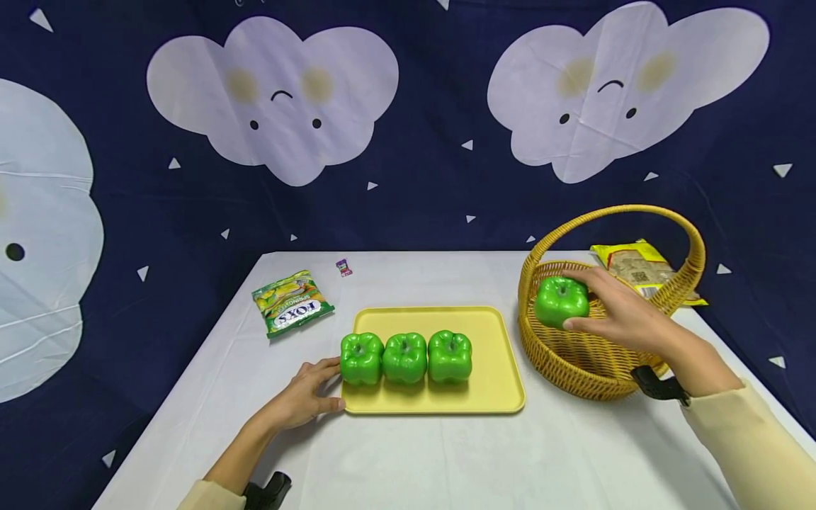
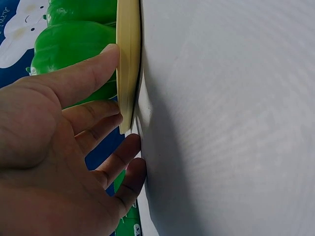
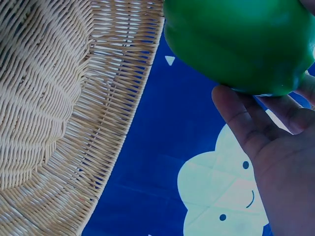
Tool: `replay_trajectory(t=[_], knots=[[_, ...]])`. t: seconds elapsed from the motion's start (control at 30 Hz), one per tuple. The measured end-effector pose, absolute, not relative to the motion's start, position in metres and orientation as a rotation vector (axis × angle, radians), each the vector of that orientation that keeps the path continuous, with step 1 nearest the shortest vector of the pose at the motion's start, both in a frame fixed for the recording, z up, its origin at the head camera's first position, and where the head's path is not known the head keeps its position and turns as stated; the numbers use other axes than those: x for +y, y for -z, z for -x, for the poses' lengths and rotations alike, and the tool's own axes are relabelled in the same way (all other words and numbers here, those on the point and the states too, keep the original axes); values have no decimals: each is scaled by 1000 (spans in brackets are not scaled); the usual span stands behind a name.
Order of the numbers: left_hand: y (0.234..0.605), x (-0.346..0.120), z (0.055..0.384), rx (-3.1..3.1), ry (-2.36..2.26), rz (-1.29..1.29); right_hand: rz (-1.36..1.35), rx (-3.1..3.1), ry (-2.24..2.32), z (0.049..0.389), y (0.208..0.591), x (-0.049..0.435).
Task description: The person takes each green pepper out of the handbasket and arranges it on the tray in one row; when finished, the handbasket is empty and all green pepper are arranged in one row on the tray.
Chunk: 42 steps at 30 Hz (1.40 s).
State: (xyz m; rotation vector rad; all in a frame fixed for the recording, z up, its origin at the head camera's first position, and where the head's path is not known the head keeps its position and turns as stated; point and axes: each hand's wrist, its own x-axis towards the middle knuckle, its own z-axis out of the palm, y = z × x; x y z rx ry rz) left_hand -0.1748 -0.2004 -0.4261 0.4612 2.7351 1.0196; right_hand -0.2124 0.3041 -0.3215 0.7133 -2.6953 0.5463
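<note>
My right hand (image 1: 615, 312) holds a green bell pepper (image 1: 561, 302) over the wicker basket (image 1: 554, 365), under its arched handle. The right wrist view shows the fingers against the lower side of that pepper (image 3: 241, 44), with the basket's woven wall (image 3: 113, 83) beside it. On the yellow tray (image 1: 491, 361) stand three more green bell peppers (image 1: 404, 358) in a row, touching or nearly so. My left hand (image 1: 306, 397) rests at the tray's left edge, fingers loosely bent; in the left wrist view the thumb and some fingertips touch the tray's rim (image 2: 127, 64).
A green and yellow Fox's candy bag (image 1: 292, 303) lies at the table's left. Farther back is a small purple wrapped sweet (image 1: 344, 268). Behind the basket lies a yellow and clear packet (image 1: 637, 265). A dark blue cloud-patterned cloth (image 1: 440, 198) hangs behind the white table.
</note>
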Motion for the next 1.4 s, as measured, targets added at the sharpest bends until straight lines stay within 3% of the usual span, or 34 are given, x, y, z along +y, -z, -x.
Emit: replay_trajectory(t=[0.7,1.4], knots=[[425,-200,175,2734,-1011,-444,-831,-2567,-509,187,318,292],[425,-200,175,2728,-1015,-424,-967,-2594,-556,184,327,263]])
